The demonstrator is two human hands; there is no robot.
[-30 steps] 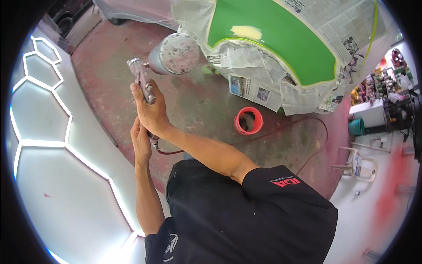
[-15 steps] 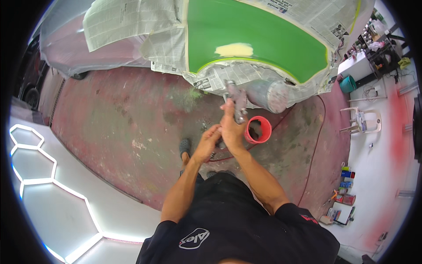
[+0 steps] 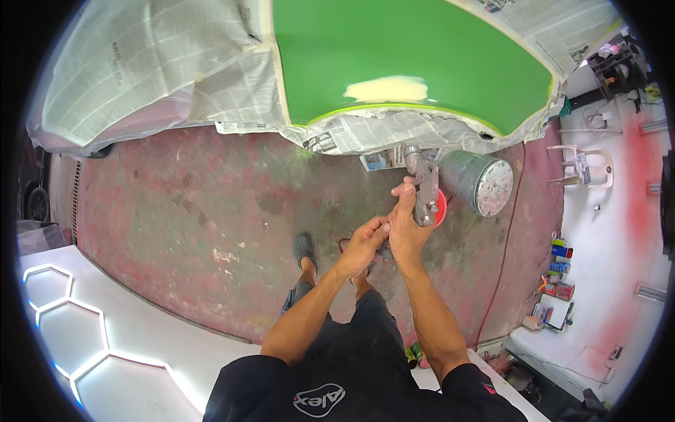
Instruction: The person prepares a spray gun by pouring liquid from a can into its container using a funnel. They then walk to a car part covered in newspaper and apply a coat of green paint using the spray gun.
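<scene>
My right hand (image 3: 408,235) is wrapped around the handle of a grey, paint-stained spray gun (image 3: 425,186), its nozzle pointing toward the green panel. A large grey-green paint cup (image 3: 467,181) with a speckled end sits at the gun's right. My left hand (image 3: 364,247) is closed beside the bottom of the handle, thumb against fingers; what it pinches is mostly hidden. Ahead stands a glossy green car body panel (image 3: 415,49) with a cream patch (image 3: 387,89) above its curved lower edge. Newspaper (image 3: 232,91) and tape frame the panel.
A red bucket (image 3: 441,209) stands on the stained floor, partly behind the gun. A hose (image 3: 508,250) runs along the floor at right. Further right are a white plastic chair (image 3: 598,169) and small containers (image 3: 560,269) along the wall. Lit hexagonal panels (image 3: 70,323) lie at left.
The spray gun and both hands have shifted to the right in view, and the gun now covers much of the bucket. The panel appears larger and nearer. Both hands keep their closed grip.
</scene>
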